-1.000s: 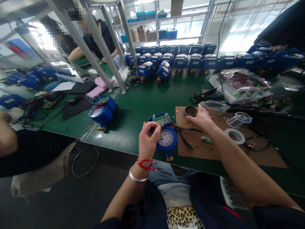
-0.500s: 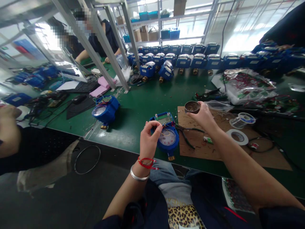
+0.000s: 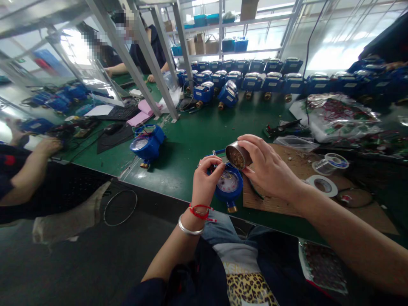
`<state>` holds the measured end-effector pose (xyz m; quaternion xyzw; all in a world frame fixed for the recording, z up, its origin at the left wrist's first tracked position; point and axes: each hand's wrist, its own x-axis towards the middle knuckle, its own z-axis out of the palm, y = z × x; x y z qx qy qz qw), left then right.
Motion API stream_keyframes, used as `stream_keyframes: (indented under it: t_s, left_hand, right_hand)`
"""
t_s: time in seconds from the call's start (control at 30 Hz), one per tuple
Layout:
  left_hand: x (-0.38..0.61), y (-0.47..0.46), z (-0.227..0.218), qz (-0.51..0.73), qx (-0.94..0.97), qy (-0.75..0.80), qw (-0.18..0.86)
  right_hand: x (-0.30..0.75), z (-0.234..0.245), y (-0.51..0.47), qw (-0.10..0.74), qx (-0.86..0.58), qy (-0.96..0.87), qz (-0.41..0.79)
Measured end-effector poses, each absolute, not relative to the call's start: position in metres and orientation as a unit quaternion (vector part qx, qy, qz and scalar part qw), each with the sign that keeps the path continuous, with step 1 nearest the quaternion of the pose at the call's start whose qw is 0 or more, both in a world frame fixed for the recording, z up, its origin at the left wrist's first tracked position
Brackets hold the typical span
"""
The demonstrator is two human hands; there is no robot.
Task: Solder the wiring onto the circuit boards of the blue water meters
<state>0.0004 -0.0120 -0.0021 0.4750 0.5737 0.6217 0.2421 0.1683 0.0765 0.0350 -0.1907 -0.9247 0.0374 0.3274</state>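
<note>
In front of me on the bench stands a blue water meter (image 3: pixel 230 191) with a round dial and a brass fitting toward me. My left hand (image 3: pixel 204 180) is closed in a pinch over its upper part, on thin wires (image 3: pixel 225 173) that run across the dial. My right hand (image 3: pixel 270 172) grips a small round metal tin (image 3: pixel 243 153) by its side. The tin is tilted with its mouth toward my left fingertips, and brownish crumbly material shows inside. Tin and hand hide most of the meter's display end.
A second blue meter (image 3: pixel 147 144) stands left. Right lie a cardboard sheet (image 3: pixel 287 208), a tape roll (image 3: pixel 321 185), a solder wire spool (image 3: pixel 330 163), a cutting tool (image 3: pixel 283 127) and bagged circuit boards (image 3: pixel 341 114). Meters line the back. A co-worker's arm (image 3: pixel 32 165) is at left.
My right hand has brought the tin leftward from over the cardboard to the meter and tipped it. My left hand keeps its pinch at the meter. The view has shifted slightly.
</note>
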Motion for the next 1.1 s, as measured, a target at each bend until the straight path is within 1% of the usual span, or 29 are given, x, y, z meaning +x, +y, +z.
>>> stream_keyframes:
  t_s: [0.17,0.33,0.4,0.5,0.57,0.63,0.77,0.87,0.93,1.0,1.03,1.07,1.1]
  left_hand:
    - [0.002,-0.012,-0.003,0.622,0.481,0.574,0.229]
    - [0.003,-0.012,-0.005,0.626,0.477,0.575,0.224]
    - [0.002,-0.013,-0.004,0.627,0.473,0.575,0.23]
    - [0.001,-0.015,-0.003,0.624,0.468,0.574,0.247]
    - [0.0,-0.016,-0.003,0.625,0.465,0.57,0.261]
    - [-0.002,-0.017,-0.003,0.629,0.462,0.563,0.273]
    - [-0.002,-0.018,-0.006,0.639,0.447,0.558,0.284]
    - [-0.003,-0.017,-0.008,0.647,0.428,0.559,0.292]
    - [-0.003,-0.017,-0.01,0.655,0.414,0.557,0.299]
    - [-0.003,-0.017,-0.011,0.663,0.405,0.551,0.305]
    - [-0.003,-0.017,-0.011,0.666,0.402,0.548,0.307]
    - [-0.002,-0.017,-0.012,0.668,0.4,0.546,0.308]
    - [-0.002,-0.017,-0.012,0.669,0.4,0.545,0.309]
  right_hand:
    - [0.169,0.038,0.071,0.292,-0.163,-0.942,-0.025]
    - [0.169,0.04,0.065,0.279,-0.167,-0.945,-0.03]
    - [0.171,0.039,0.069,0.298,-0.169,-0.94,-0.013]
    - [0.175,0.03,0.086,0.368,-0.226,-0.902,0.021]
    - [0.181,0.014,0.107,0.403,-0.309,-0.861,0.043]
    - [0.189,-0.013,0.131,0.403,-0.394,-0.823,0.066]
    - [0.207,-0.075,0.172,0.332,-0.507,-0.786,0.123]
    - [0.214,-0.095,0.18,0.288,-0.548,-0.771,0.148]
    - [0.213,-0.086,0.171,0.296,-0.554,-0.767,0.129]
    - [0.206,-0.062,0.148,0.349,-0.523,-0.771,0.098]
    - [0.201,-0.048,0.133,0.386,-0.484,-0.779,0.095]
    - [0.195,-0.034,0.116,0.421,-0.443,-0.783,0.114]
    - [0.188,-0.021,0.099,0.435,-0.402,-0.792,0.148]
